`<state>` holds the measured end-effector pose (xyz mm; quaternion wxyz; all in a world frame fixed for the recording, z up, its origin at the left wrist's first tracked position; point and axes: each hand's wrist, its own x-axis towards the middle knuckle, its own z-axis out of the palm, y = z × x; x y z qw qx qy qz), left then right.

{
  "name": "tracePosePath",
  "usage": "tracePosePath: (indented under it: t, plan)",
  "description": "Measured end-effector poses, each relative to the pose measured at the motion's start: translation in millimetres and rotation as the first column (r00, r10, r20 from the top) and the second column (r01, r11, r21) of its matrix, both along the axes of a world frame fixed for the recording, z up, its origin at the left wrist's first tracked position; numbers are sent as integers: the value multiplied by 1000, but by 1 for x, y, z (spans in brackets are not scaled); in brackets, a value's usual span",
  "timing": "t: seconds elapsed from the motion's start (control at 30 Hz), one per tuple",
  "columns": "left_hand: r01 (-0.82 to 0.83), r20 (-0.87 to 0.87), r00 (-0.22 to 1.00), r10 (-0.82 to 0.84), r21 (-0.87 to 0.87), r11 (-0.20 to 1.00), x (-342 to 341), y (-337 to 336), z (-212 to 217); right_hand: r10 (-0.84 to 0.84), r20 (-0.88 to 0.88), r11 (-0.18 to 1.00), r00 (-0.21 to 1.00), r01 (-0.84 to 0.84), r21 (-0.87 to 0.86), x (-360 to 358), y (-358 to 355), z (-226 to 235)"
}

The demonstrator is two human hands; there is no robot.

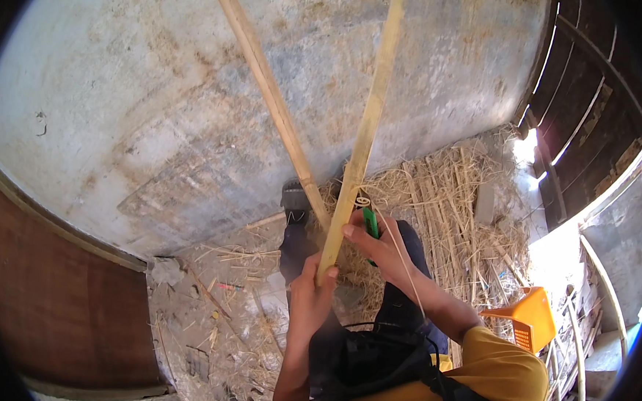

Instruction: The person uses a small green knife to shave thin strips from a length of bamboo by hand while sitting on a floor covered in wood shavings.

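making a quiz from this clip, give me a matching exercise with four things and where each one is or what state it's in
Things:
1. left hand
2. right hand
3. orange plastic crate
4. second bamboo pole

Places or states:
A. leaning on the wall, no hand on it
B. grips the lower end of the bamboo pole
C. on the ground at the lower right, beside the straw
D. holds a green-handled tool against the pole

Pairs: 1-B, 2-D, 3-C, 4-A
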<state>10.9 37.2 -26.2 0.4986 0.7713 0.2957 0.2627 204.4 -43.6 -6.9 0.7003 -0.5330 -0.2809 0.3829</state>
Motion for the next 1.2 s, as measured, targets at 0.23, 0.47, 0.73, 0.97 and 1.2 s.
tracePosePath:
  t: [0.23,0.47,0.73,0.97,1.2]
  plan:
    - [-165,71,984,166,-18,986,1,-6,5,-19,407,1000,913,16,10,28,-13,-20]
    - [-278,93,959,269,111,954,-11,-7,17,-306,672,895,674,444,-38,116,-32,-59]
    - [-284,-7,953,303,322,903,-13,-16,22,-149,136,976,979,123,179,39,-14,44]
    - [-261,36,963,269,388,884,-15,-19,20,89,67,995,994,-92,44,43,8,19]
    - [-218,-30,972,233,259,941,-20,-21,29,47,17,994,999,-49,99,33,7,21]
